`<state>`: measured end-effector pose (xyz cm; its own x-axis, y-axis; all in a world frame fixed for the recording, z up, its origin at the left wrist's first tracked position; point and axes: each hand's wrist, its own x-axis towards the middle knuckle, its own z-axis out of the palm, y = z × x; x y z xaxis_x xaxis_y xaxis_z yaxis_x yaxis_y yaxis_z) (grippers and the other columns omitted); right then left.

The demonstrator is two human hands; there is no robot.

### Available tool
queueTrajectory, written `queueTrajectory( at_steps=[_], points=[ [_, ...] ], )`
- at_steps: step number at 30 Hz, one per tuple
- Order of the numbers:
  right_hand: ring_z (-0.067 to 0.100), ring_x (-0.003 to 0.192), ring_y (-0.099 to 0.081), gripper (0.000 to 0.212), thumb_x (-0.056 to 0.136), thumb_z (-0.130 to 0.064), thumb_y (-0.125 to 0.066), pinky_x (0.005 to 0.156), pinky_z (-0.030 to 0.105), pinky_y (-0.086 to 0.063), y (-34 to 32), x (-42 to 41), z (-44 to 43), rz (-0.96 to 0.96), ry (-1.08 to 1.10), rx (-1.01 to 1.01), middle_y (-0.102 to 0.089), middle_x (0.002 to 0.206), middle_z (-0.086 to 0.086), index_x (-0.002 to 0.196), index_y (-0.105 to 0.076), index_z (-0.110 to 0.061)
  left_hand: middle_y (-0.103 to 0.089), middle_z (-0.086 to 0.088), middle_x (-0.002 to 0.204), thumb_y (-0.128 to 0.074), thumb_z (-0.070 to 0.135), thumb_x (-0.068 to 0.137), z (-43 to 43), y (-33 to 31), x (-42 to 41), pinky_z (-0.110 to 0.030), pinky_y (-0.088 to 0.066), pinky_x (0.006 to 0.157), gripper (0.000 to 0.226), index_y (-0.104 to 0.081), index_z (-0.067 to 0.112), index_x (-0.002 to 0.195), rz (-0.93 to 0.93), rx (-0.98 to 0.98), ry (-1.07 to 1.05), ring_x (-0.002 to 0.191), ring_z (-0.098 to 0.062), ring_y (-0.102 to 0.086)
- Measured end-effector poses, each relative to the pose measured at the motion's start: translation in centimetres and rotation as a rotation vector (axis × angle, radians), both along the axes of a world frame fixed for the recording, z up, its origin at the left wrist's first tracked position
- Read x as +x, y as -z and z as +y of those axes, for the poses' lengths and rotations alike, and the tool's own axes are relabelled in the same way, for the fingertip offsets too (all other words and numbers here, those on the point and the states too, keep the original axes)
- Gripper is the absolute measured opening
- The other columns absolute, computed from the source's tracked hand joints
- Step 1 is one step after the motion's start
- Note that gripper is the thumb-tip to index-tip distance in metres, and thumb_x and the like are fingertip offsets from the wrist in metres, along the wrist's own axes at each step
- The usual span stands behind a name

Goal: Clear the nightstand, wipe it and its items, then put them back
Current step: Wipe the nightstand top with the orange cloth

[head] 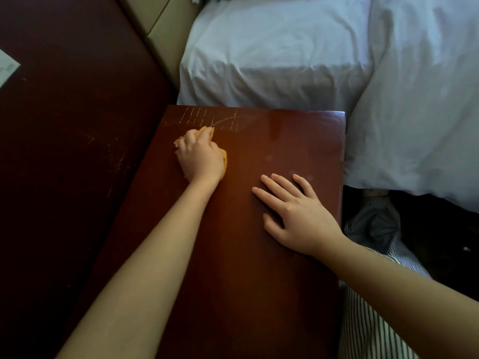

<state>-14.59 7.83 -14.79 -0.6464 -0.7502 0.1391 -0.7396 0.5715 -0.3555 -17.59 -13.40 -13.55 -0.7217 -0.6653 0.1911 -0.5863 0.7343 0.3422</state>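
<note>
Panel (64,125): dark wood, far left, scuffed.
Left hand (201,158): fingers curled round an orange cloth (209,131), pressing it to the far left part of the nightstand (246,281) top, just short of pale scratches (204,116).
Right hand (294,211): flat, fingers spread, holding nothing, resting on the top's right half.
Bed (285,60): white, beyond the nightstand.
Step, as judged: clearing done, top being wiped.
Next: carry the cloth rightward over the rest of the top; the right hand would have to lift clear.
</note>
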Motion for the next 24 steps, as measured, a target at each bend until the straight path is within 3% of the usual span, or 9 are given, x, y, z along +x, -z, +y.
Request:
queueTrajectory(
  at_steps=[9, 13, 17, 20, 24],
  points=[
    [0.025, 0.130, -0.045, 0.054, 0.085, -0.042, -0.036, 0.112, 0.044, -0.021, 0.0, 0.0, 0.1, -0.004, -0.010, 0.003, -0.051, 0.138, 0.006, 0.131, -0.056, -0.022, -0.054, 0.000, 0.124, -0.043, 0.015, 0.086, 0.1, -0.5, 3.8, -0.028, -0.029, 0.096, 0.041, -0.062, 0.028, 0.119, -0.041, 0.051, 0.689, 0.116, -0.019, -0.041],
    [0.024, 0.130, -0.046, 0.053, 0.085, -0.041, -0.036, 0.108, 0.051, -0.027, 0.0, -0.1, 0.0, 0.011, -0.014, 0.017, -0.051, 0.138, 0.005, 0.131, -0.055, -0.023, -0.050, -0.003, 0.129, -0.043, 0.011, 0.092, -2.1, -0.3, 3.8, -0.036, -0.035, 0.100, 0.038, -0.058, 0.027, 0.124, -0.004, 0.049, 0.322, 0.120, -0.022, -0.039],
    [0.025, 0.130, -0.045, 0.053, 0.086, -0.041, -0.036, 0.108, 0.051, -0.026, 0.1, -0.2, 0.1, 0.003, -0.018, 0.004, -0.051, 0.139, 0.006, 0.131, -0.055, -0.023, -0.045, -0.004, 0.135, -0.040, 0.016, 0.095, -0.2, -0.1, 0.1, -0.039, -0.030, 0.104, 0.038, -0.054, 0.025, 0.129, 0.007, 0.004, 0.007, 0.125, -0.023, -0.037],
    [0.026, 0.129, -0.047, 0.052, 0.085, -0.041, -0.037, 0.107, 0.053, -0.028, 0.1, -0.1, 0.0, 0.017, -0.015, 0.003, -0.053, 0.137, 0.007, 0.130, -0.056, -0.022, -0.043, -0.004, 0.139, -0.039, 0.016, 0.095, 1.5, 0.0, -1.6, -0.038, -0.028, 0.103, 0.038, -0.052, 0.025, 0.130, -0.006, 0.018, 0.031, 0.128, -0.024, -0.034],
    [0.026, 0.128, -0.047, 0.053, 0.084, -0.040, -0.037, 0.107, 0.052, -0.029, 0.1, -0.1, 0.0, 0.015, -0.012, -0.007, -0.053, 0.137, 0.007, 0.129, -0.057, -0.022, -0.047, -0.006, 0.135, -0.041, 0.013, 0.091, 2.2, -0.3, 0.1, -0.038, -0.031, 0.101, 0.041, -0.056, 0.027, 0.127, -0.023, 0.022, 0.360, 0.123, -0.027, -0.037]
  ],
)
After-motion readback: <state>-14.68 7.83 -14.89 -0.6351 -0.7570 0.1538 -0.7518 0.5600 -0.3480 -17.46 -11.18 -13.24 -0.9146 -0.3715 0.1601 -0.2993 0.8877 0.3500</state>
